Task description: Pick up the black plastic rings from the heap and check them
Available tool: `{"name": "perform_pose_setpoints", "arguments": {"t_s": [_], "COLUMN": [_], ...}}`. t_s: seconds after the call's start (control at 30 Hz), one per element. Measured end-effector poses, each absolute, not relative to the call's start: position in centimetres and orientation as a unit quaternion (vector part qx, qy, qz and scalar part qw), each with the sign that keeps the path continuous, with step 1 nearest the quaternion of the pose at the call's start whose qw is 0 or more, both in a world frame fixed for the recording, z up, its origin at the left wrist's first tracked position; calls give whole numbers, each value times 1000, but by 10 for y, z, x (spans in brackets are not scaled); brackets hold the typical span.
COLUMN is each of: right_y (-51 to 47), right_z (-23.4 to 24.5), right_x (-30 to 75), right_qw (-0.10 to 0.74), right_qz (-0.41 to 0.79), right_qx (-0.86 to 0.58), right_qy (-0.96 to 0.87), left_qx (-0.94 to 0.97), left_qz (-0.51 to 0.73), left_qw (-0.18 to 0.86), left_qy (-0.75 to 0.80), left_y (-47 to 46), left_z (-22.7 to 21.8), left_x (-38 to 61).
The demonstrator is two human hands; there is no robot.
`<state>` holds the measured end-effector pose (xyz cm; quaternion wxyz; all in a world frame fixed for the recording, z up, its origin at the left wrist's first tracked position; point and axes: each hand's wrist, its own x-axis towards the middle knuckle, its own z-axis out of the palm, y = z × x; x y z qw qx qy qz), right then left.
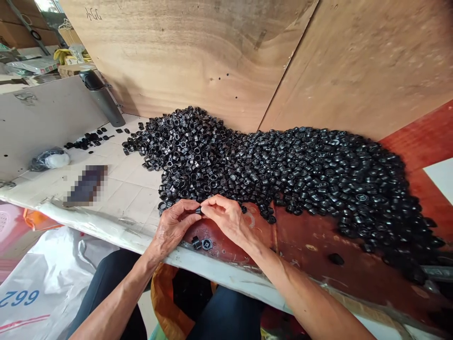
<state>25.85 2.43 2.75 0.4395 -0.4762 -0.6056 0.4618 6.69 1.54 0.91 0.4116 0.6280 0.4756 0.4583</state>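
Note:
Near the table's front edge, both hands meet over a small black plastic part (198,210). My left hand (174,222) is closed, pinching that part between thumb and fingers. From the other side, the fingertips of my right hand (226,217) are pressed together against the same part; the fingers hide much of it. Just below the hands lie two loose black parts, a ring-like piece (196,242) and a round piece with a cross inside (207,244). Right behind the hands rises a heap of hollow black rings (191,151), which merges at the right into a heap of black caps (318,165).
A wooden panel (198,56) stands behind the heaps. At the left back are a dark bottle (102,99), scattered black pieces (87,140) and a plastic-wrapped bundle (51,159). An orange bag (164,297) hangs below the table edge by my legs; a white sack (53,278) is at lower left.

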Motion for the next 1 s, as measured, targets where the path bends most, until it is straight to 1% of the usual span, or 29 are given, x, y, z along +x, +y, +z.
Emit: {"name": "perform_pose_setpoints", "arguments": {"t_s": [0.1,0.23,0.3,0.43,0.5,0.6,0.67,0.77,0.93,1.0], "right_y": [25,22,21,21,21,22,22,23,19,18], "right_z": [32,34,31,27,26,22,19,17,31,35], "right_x": [256,258,259,262,263,264,264,263,259,259], "right_qw": [420,359,365,411,421,386,350,331,375,377], "right_qz": [533,528,488,348,319,309,277,239,328,348], "right_qx": [-508,-522,-509,-453,-439,-469,-487,-485,-492,-492], "right_qy": [-530,-565,-608,-710,-727,-732,-751,-773,-714,-704], "left_qx": [643,637,623,585,576,591,619,635,588,578], "left_qz": [460,468,469,452,449,461,464,462,482,495], "left_qw": [401,398,409,453,466,451,432,427,445,438], "left_qy": [463,465,474,498,500,485,464,448,473,478], "left_y": [16,17,16,15,14,14,15,16,16,16], "left_z": [11,10,8,8,9,10,10,9,6,5], "left_x": [68,68,68,67,67,67,66,66,68,68]}}
